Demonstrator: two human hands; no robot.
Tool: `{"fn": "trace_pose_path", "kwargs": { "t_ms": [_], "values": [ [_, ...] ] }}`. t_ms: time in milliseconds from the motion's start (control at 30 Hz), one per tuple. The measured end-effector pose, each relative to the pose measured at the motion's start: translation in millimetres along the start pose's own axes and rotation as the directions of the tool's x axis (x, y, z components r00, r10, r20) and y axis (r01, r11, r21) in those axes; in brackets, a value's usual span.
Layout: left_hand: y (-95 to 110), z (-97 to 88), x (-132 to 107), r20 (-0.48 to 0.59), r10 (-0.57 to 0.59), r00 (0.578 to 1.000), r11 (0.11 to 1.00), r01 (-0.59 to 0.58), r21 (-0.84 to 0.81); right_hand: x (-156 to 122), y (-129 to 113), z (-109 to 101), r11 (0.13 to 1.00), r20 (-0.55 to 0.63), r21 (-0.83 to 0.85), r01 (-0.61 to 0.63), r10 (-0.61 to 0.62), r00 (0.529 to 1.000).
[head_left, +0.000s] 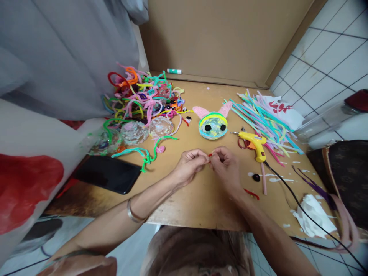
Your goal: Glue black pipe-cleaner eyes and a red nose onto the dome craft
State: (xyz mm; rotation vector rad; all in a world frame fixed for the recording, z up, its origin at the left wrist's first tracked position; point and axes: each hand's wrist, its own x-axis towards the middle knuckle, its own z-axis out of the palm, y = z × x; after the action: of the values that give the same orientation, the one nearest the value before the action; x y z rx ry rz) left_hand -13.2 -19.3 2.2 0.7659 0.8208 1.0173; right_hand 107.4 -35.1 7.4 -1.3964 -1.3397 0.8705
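Over the middle of the wooden table, my left hand point(192, 164) and my right hand point(225, 165) meet, both with fingertips pinched on a short red pipe cleaner point(209, 155). Most of that piece is hidden by my fingers. Just beyond them stands a round craft animal head point(213, 132) with pink ears, black button-like eyes and a yellow and green band. To the right of it lies a yellow hot glue gun point(253, 143) with its nozzle toward the head. A loose red piece of pipe cleaner point(252, 194) rests beside my right wrist, and a black bead-like dome point(256, 177) lies near it.
A tangled heap of pipe cleaners point(143, 96) and clear balls fills the back left. A black phone point(110, 174) lies at the left edge. Straight pipe cleaners point(264, 119) lie back right. The glue gun's cord point(299, 205) crosses the right side past crumpled tissue point(313, 216) and a brown bag point(345, 176).
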Motion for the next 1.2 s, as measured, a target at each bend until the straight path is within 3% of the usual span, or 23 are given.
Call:
{"fn": "trace_pose_path", "kwargs": {
  "t_ms": [333,933,1200],
  "values": [
    [-1.5,-1.0,2.0,-0.016,0.013,1.000,1.000,-0.012,0.019,0.8,2.8,2.1,0.992,-0.035,-0.117,0.046,-0.050,0.998],
    [-6.2,-8.8,5.0,-0.011,0.146,0.989,0.968,-0.141,0.206,5.1,3.5,14.2,0.989,-0.062,0.105,-0.106,0.113,0.992],
    [-2.1,-8.1,-0.1,0.042,0.213,0.976,0.927,-0.215,0.308,15.9,11.0,-4.1,0.995,-0.141,-0.007,-0.095,0.093,0.986]
  ]
}}
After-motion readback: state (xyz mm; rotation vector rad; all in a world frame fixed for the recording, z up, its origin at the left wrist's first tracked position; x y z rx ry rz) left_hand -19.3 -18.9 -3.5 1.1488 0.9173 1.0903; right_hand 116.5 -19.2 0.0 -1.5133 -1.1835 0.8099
